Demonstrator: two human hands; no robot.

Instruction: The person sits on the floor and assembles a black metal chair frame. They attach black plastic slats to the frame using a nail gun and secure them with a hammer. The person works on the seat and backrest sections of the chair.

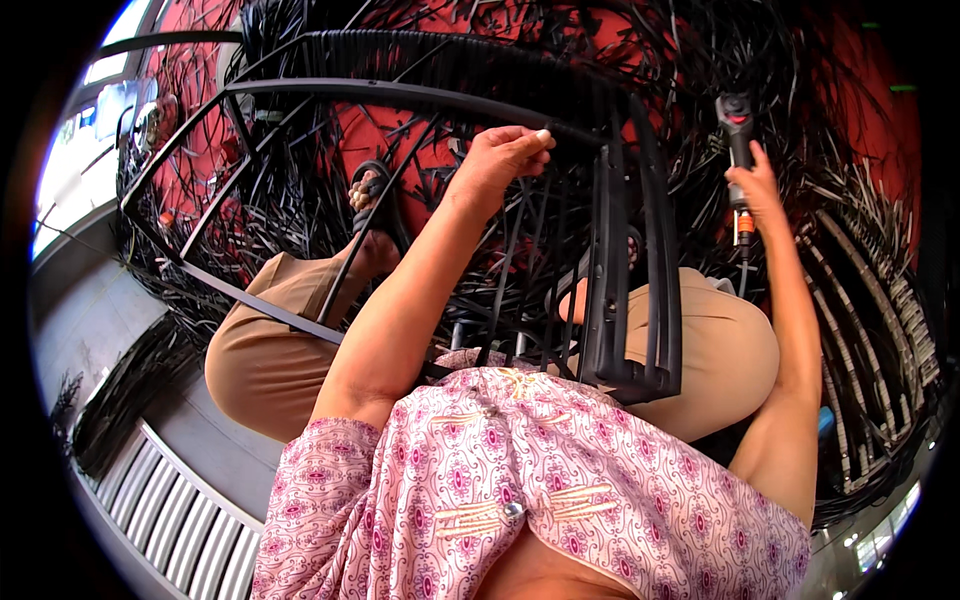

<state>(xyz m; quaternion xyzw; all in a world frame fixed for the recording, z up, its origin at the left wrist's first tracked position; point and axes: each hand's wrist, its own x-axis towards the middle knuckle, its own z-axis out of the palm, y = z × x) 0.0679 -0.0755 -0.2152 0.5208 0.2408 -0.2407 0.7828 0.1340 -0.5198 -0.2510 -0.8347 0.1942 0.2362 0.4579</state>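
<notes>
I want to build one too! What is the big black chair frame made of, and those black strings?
The chair frame looks like metal tube painted matte black: thin, rigid, smoothly bent bars. The black strings look like plastic cord or flat rattan strip, slightly glossy and flexible; I cannot tell exactly which.

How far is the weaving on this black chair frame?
Done: black strands already wrap the frame's top rail and the side panel. In hand: the left hand grips strands at the frame's bar, and the right hand holds a black and red tool. Left: the wide part of the frame shows open bars, and loose strands lie around.
</notes>
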